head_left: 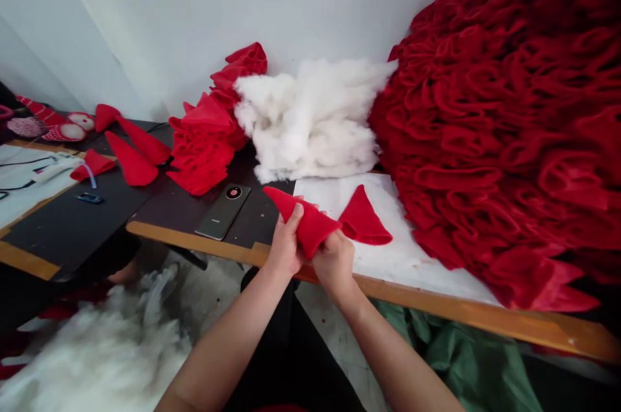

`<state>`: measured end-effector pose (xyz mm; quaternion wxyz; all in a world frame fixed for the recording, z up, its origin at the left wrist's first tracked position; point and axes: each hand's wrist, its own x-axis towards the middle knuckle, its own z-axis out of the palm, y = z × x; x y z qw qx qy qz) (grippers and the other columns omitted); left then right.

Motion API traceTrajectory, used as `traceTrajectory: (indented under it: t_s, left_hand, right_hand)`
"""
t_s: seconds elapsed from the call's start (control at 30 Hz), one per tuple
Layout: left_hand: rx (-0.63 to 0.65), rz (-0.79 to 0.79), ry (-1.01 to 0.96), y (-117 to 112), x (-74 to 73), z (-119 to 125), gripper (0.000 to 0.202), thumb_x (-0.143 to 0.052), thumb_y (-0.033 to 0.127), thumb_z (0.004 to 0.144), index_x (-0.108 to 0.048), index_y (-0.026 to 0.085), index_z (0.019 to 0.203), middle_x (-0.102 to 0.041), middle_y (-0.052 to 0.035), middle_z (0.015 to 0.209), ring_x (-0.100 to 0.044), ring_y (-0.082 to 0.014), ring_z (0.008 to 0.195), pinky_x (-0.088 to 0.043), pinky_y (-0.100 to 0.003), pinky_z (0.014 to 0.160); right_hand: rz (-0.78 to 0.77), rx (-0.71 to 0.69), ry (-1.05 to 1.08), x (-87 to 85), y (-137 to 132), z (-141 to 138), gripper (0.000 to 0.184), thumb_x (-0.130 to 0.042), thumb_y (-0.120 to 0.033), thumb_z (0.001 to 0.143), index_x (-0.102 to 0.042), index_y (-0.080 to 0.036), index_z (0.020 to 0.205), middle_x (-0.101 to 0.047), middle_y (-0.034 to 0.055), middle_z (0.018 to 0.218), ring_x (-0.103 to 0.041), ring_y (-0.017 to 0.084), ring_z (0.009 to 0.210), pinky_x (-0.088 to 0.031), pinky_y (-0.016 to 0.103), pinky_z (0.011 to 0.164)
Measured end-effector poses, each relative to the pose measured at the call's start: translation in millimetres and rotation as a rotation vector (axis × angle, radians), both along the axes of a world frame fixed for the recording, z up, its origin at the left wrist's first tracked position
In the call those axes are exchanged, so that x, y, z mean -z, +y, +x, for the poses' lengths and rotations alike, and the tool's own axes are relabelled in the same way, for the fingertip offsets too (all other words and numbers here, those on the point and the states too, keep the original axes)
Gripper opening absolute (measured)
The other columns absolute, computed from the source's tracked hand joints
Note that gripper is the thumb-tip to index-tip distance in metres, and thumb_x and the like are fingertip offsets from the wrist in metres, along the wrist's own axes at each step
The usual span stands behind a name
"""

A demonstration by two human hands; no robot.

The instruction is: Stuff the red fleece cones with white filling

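A pointed red felt cone [310, 223] is held over the table's front edge, its tip towards the upper left. My left hand [288, 240] is closed round its side, thumb on top. My right hand [336, 260] is curled at the cone's wide end, with its fingertips hidden at or inside the opening. Whether there is stuffing in the cone does not show. Just right of my hands, a second red felt cone [363, 218] lies flat on a white sheet [383, 263].
White fluffy stuffing [315, 118] lies behind my hands. A large heap of red felt cones [504, 121] rises on the right, a smaller pile [206, 137] at left. A phone [223, 211] lies near the edge; more stuffing [107, 347] sits below at left. Filled-looking red cones [130, 160] lie farther left.
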<state>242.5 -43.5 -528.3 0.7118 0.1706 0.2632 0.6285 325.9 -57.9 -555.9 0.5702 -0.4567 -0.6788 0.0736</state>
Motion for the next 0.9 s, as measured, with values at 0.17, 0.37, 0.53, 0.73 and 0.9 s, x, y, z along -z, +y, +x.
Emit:
traceTrajectory:
  t_s: [0.17, 0.37, 0.53, 0.73, 0.9]
  left_hand:
    - [-0.002, 0.069, -0.029, 7, -2.6, -11, 0.057, -0.078, 0.049, 0.063, -0.057, 0.019, 0.106, -0.069, -0.0082, 0.097, -0.066, -0.0280, 0.098, -0.050, -0.042, 0.091]
    - [0.020, -0.119, 0.041, 11, -8.3, -16, 0.042, -0.064, 0.049, 0.078, -0.064, 0.009, 0.092, -0.069, -0.0139, 0.091, -0.064, -0.0285, 0.099, -0.049, -0.040, 0.093]
    - [0.179, -0.041, 0.024, -1, -10.0, -13, 0.052, -0.065, 0.057, 0.074, -0.064, 0.009, 0.096, -0.069, -0.0153, 0.095, -0.063, -0.0297, 0.101, -0.049, -0.040, 0.091]
    - [-0.035, 0.131, -0.026, 3, -12.7, -15, 0.042, -0.080, 0.031, 0.065, -0.059, 0.019, 0.100, -0.069, -0.0040, 0.096, -0.065, -0.0211, 0.096, -0.049, -0.035, 0.090]
    - [0.009, 0.007, -0.111, 2, -17.9, -10, 0.038, -0.077, 0.037, 0.068, -0.059, 0.019, 0.097, -0.066, -0.0006, 0.086, -0.067, -0.0192, 0.088, -0.049, -0.037, 0.091]
  right_hand:
    - [-0.238, -0.106, 0.247, -11.5, -7, 2, 0.018, -0.050, -0.016, 0.086, -0.062, -0.014, 0.100, -0.067, 0.0073, 0.083, -0.066, 0.023, 0.073, -0.058, 0.033, 0.063]
    - [0.219, -0.086, -0.229, -5.4, -17, 9, 0.044, -0.046, -0.004, 0.085, -0.050, -0.017, 0.127, -0.057, 0.0149, 0.121, -0.053, 0.028, 0.117, -0.049, 0.047, 0.096]
    - [0.092, -0.106, -0.136, -1.0, -9, 15, 0.039, -0.040, -0.001, 0.077, -0.059, -0.015, 0.109, -0.064, 0.0109, 0.095, -0.064, 0.025, 0.089, -0.058, 0.036, 0.072]
    - [0.130, -0.001, 0.044, -6.1, -22, 12, 0.040, -0.048, -0.003, 0.081, -0.052, -0.020, 0.118, -0.060, 0.0099, 0.110, -0.060, 0.023, 0.099, -0.054, 0.036, 0.080]
    - [0.283, -0.065, -0.280, -3.6, -26, 9, 0.035, -0.039, 0.003, 0.082, -0.059, -0.018, 0.103, -0.062, 0.0095, 0.089, -0.061, 0.023, 0.082, -0.056, 0.034, 0.066]
